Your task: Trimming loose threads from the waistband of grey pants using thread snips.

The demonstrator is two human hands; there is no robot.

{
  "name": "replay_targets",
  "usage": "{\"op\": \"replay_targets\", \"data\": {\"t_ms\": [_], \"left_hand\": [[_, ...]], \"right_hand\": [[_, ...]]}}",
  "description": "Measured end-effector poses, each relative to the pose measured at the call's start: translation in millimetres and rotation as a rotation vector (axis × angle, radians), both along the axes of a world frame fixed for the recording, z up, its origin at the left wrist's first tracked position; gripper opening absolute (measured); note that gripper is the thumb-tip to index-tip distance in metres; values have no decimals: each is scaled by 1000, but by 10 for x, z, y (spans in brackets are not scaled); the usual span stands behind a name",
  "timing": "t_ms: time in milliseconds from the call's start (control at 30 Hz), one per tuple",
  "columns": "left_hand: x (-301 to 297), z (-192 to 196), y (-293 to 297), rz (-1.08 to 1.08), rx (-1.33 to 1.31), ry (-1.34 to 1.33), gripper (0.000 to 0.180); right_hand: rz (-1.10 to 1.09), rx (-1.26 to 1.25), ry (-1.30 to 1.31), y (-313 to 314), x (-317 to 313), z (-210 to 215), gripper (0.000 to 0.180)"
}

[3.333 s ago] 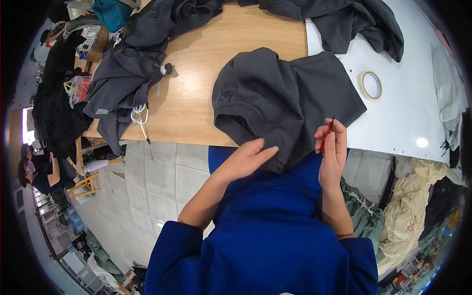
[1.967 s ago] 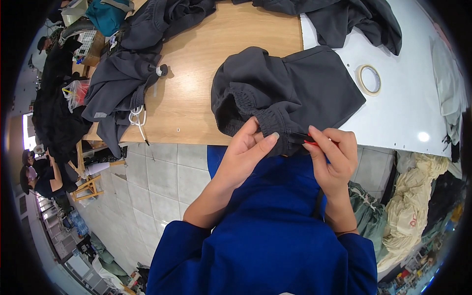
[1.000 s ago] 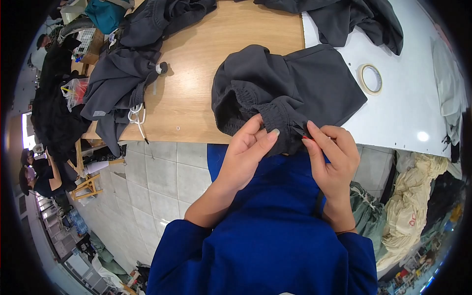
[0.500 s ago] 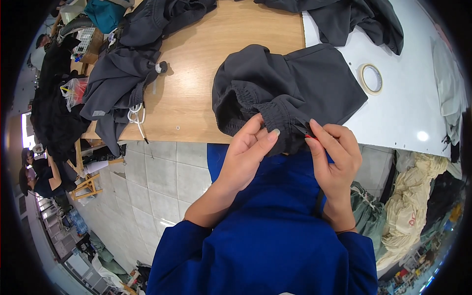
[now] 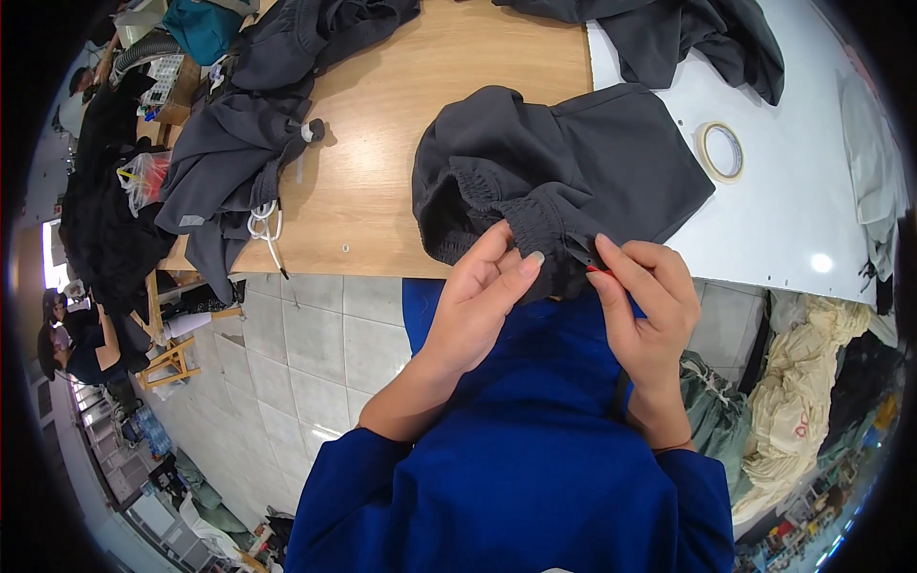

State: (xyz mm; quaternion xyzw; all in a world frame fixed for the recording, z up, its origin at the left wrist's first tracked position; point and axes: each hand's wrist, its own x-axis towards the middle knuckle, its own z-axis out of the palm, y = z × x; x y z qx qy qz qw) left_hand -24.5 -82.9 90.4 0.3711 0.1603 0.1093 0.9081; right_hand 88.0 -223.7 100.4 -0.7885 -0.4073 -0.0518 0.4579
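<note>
Dark grey trousers or shorts (image 5: pixel 611 153) lie bunched at the table's near edge, their gathered elastic waistband (image 5: pixel 535 224) facing me. My left hand (image 5: pixel 487 301) grips that waistband between thumb and fingers. On its right side, my right hand (image 5: pixel 654 301) pinches small thread snips (image 5: pixel 581 250), with dark pointed blades and a bit of red showing between my fingertips. The blades touch or nearly touch the waistband cloth; exactly where they meet it is hard to see. Most of the snips' handle is hidden by my fingers.
A roll of tape (image 5: pixel 719 152) lies on the white board (image 5: pixel 783 191) at right. More grey garments (image 5: pixel 229 143) with a white cord (image 5: pixel 266 224) lie at left, others (image 5: pixel 688 38) at the far right. Cream cloth sacks (image 5: pixel 798 401) stand below the table; another person (image 5: pixel 91 339) is at far left.
My right hand has shifted slightly left with the snips, bringing the blades a little closer to the waistband. The left hand keeps its grip in place.
</note>
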Motion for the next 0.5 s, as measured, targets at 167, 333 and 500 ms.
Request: {"op": "replay_targets", "data": {"t_ms": [167, 333, 500], "left_hand": [[-14, 31, 40, 46, -48, 29, 46], [-68, 46, 497, 403, 59, 83, 31], [-287, -292, 1057, 430, 293, 126, 31]], "right_hand": [[-39, 48, 125, -80, 28, -15, 28], [-148, 34, 303, -218, 132, -118, 32], [-116, 36, 348, -222, 203, -315, 31]]}}
